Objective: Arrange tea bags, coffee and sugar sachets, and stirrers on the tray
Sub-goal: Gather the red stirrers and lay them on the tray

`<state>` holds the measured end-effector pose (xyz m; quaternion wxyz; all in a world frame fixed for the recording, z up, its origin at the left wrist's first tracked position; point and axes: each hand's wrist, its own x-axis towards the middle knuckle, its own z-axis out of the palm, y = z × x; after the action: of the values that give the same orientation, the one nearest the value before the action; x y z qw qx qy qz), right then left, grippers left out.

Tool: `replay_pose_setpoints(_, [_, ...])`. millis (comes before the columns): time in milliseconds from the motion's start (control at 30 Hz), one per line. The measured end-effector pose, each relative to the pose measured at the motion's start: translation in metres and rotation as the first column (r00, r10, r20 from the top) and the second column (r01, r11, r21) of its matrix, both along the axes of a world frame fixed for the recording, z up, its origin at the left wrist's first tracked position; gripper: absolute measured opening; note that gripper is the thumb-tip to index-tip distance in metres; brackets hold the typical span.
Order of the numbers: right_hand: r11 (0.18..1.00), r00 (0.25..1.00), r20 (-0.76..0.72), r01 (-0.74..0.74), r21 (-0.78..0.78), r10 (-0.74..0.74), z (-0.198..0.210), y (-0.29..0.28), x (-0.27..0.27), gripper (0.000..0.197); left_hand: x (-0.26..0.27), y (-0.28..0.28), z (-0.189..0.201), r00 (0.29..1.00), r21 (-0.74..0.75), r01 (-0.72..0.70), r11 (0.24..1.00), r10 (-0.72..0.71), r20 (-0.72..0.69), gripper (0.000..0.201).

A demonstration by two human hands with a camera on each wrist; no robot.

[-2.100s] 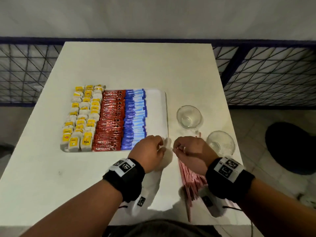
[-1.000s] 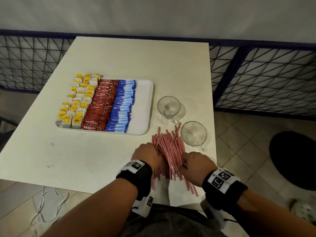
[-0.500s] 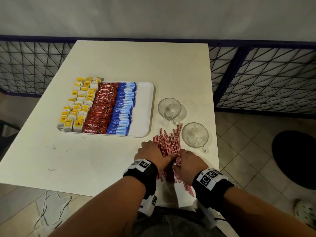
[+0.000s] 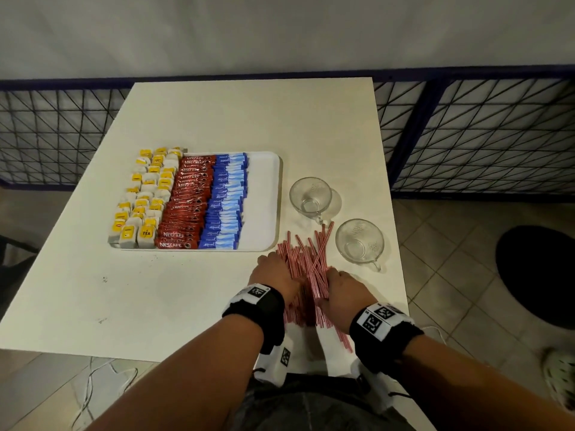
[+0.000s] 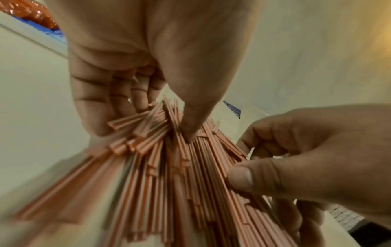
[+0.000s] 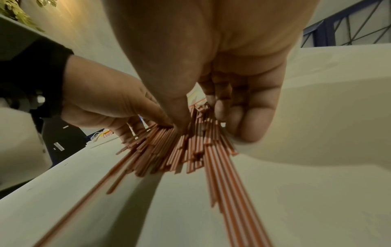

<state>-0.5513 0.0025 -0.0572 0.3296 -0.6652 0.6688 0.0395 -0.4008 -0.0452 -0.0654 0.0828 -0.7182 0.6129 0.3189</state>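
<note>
While gathering stirrers beside the tray: left hand and right hand cupped round the pile. Left wrist: fingers curled on stirrers. Right wrist: same grasp. Next, probably: square, lift, lay in the tray's bare strip.

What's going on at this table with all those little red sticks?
A person is setting up a drinks tray. Tea bags, coffee sachets and blue sugar sachets already lie on it in rows, with a bare strip along its right side. Now the left hand and right hand are gathering the loose stirrers on the table, beside two glass cups.
</note>
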Motion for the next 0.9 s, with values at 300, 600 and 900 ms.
replay_pose_setpoints(300, [0.997,0.996,-0.058,0.073,0.015,-0.072,0.002,-0.001,0.018,0.034,0.004,-0.010,-0.007,0.996,0.007,0.057,0.998,-0.056,-0.066,0.057])
replay_pose_setpoints(600, [0.988,0.976,-0.156,0.152,-0.008,-0.152,-0.001,-0.013,0.030,0.045,0.019,-0.013,-0.003,0.987,-0.021,0.136,0.991,-0.137,-0.086,0.039])
replay_pose_setpoints(900, [0.993,0.989,-0.094,0.112,-0.038,-0.115,0.002,-0.012,0.026,0.043,0.020,-0.007,0.000,0.996,-0.069,0.094,0.993,-0.093,0.008,0.035])
